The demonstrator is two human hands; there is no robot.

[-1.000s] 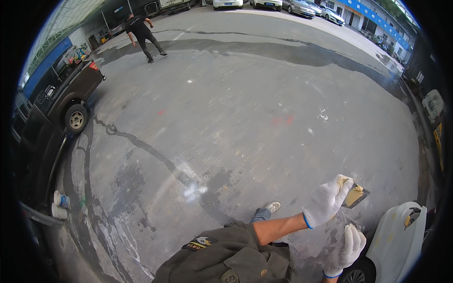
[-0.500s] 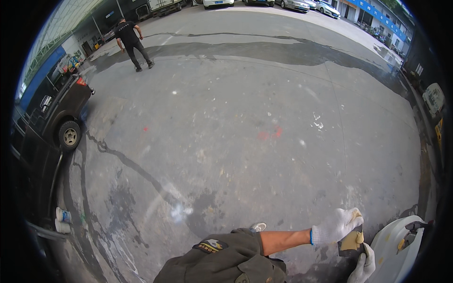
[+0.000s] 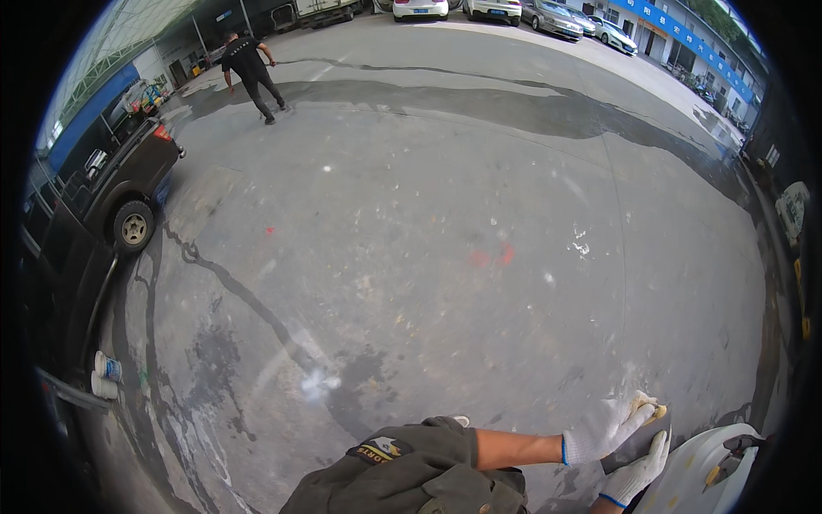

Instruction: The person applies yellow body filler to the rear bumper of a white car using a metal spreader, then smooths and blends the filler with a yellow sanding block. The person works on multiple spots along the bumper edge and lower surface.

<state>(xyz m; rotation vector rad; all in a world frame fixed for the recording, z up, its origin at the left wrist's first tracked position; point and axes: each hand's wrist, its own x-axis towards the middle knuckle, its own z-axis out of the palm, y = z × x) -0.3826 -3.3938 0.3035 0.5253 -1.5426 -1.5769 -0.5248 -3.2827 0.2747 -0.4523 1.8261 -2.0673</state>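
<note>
My left hand (image 3: 604, 426), in a white knit glove with a blue cuff, reaches across to the lower right. Its fingers are bent closed, and a tan, putty-like smear (image 3: 656, 414) shows at the fingertips; what they grip is hidden. Just below it my right hand (image 3: 638, 473), gloved alike, holds the edge of a dark flat board (image 3: 635, 443) that lies between the two hands. Right beside that hand is a white curved car panel (image 3: 698, 475) with yellowish patches and a dark opening.
Stained concrete floor (image 3: 428, 257) spreads ahead. A dark pickup truck (image 3: 128, 188) stands at left, near two small white tubs (image 3: 105, 375). Far left, a person in dark clothes (image 3: 248, 73) walks. Parked cars (image 3: 492, 8) line the back, and a wall runs along the right.
My left hand has turned, and its fingertips now sit at the board's far edge. The tan paste seen on the board is out of sight. My right hand has shifted up and left.
</note>
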